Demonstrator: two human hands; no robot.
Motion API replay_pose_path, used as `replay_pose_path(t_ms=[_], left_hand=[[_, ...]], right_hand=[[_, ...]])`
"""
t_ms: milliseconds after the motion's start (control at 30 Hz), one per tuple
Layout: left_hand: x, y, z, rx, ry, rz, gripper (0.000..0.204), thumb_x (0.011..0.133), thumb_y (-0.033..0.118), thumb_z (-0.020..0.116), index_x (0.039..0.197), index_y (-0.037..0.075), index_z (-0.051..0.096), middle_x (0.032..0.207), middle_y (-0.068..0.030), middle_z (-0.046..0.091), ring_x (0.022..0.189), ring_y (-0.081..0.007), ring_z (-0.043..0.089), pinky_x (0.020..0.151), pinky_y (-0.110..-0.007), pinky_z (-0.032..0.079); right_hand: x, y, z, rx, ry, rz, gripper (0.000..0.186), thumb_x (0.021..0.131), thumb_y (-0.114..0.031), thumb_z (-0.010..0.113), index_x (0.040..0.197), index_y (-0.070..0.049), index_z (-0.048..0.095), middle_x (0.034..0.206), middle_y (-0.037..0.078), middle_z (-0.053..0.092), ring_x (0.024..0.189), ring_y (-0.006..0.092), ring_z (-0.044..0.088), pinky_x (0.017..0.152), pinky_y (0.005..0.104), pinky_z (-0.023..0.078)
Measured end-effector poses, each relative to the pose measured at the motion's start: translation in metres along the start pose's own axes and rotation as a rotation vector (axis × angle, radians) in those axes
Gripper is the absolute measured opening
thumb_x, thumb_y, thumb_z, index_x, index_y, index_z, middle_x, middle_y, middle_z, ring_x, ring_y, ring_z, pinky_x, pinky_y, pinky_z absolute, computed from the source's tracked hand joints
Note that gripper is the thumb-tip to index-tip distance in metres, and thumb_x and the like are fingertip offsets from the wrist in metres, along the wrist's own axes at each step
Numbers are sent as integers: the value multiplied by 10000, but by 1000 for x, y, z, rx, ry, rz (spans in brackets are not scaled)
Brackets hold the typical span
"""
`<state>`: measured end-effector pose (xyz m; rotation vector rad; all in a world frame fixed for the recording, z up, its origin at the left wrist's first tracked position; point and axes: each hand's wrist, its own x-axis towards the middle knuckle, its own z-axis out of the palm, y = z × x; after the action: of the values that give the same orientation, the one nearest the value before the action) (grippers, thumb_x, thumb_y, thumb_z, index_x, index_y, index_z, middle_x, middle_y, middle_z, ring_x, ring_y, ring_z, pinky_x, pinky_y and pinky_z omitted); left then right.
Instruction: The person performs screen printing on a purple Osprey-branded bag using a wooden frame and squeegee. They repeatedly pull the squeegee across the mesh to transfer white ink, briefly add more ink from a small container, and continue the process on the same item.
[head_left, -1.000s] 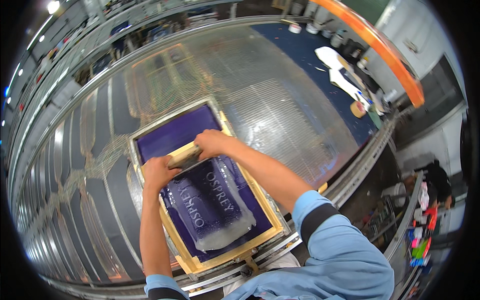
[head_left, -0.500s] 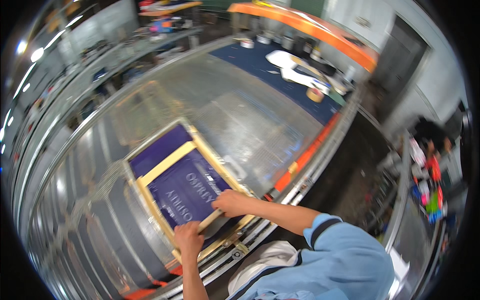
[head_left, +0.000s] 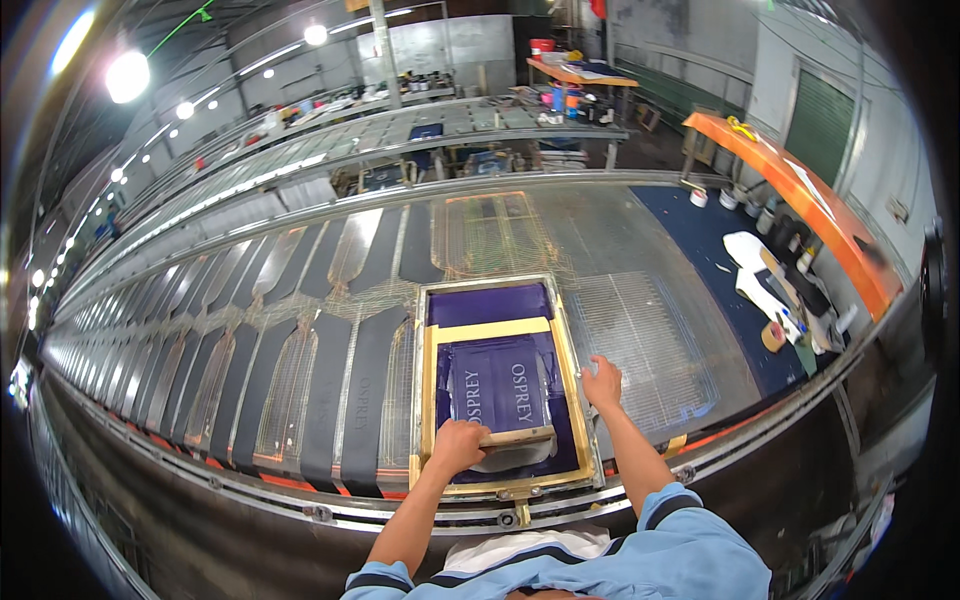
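Left hand [head_left: 459,446]: grip wrapped round the left end of a wooden-handled squeegee [head_left: 520,437], fingers curled over the bar. Right hand [head_left: 602,383]: off the tool, grip loose, fingers partly spread, nothing seen in it; just beside the right rail of the screen-printing frame [head_left: 423,345], can't tell if touching.

Squeegee sits crosswise inside the frame, near the person's end, over the purple mesh [head_left: 489,304]. Pale ink [head_left: 500,461] pooled along its near side. Yellow tape [head_left: 493,330] runs across the mesh toward the far end. Frame lies flat on the long counter [head_left: 650,345], dark fabric pieces [head_left: 376,385] to its left.

Handling, judged: squeegee probably light, stiff bar, likely soft blade edge; ink could make it slippery low down. Best held by the dry upper handle, a hand near each end, so it doesn't tip. Mesh likely taut and easily damaged; frame rigid, take it by the rails.
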<state>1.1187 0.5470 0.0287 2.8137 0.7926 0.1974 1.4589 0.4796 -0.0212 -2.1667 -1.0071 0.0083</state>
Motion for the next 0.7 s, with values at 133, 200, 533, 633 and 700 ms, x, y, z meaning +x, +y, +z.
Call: replay_pose_path(t_ms=[133,200,533,633,700], left_hand=[[6,-4,2,-2,-1,-33,265,715,281,796,939,141,769,884,-60,740,895,-293,707,780,-446,522],[6,-3,1,25,-2,-30,255,707,271,792,923,137,769,877,-58,741,895,-295,706,790,-452,525],[14,-5,-9,-19,-76,-40,313,760,414,776,848,116,738,866,-96,729,867,-335,696,769,-494,518],[9,-5,-6,-23,-48,-23,375,792,469,753,863,102,739,839,-142,718,822,-365,694,762,-507,524],[3,-1,-6,-1,-68,-127,350,767,426,789,816,83,738,798,-170,701,787,-375,687,716,-503,513]], right_hand=[[13,18,28,53,-124,254,307,951,-322,648,1148,-87,654,1061,249,713,1067,453,648,914,527,505],[14,21,35,115,-130,285,305,959,-332,641,1108,-67,651,1034,246,715,1010,454,665,882,522,512],[12,37,48,262,-30,170,288,983,-304,619,1078,-40,682,1048,232,720,1003,428,680,871,498,520],[12,31,54,304,-118,311,311,996,-309,605,1136,-44,686,1101,219,723,1059,416,679,909,495,523],[13,17,52,290,-199,133,329,993,-286,567,1222,-61,640,1105,222,716,1054,425,677,909,521,523]])
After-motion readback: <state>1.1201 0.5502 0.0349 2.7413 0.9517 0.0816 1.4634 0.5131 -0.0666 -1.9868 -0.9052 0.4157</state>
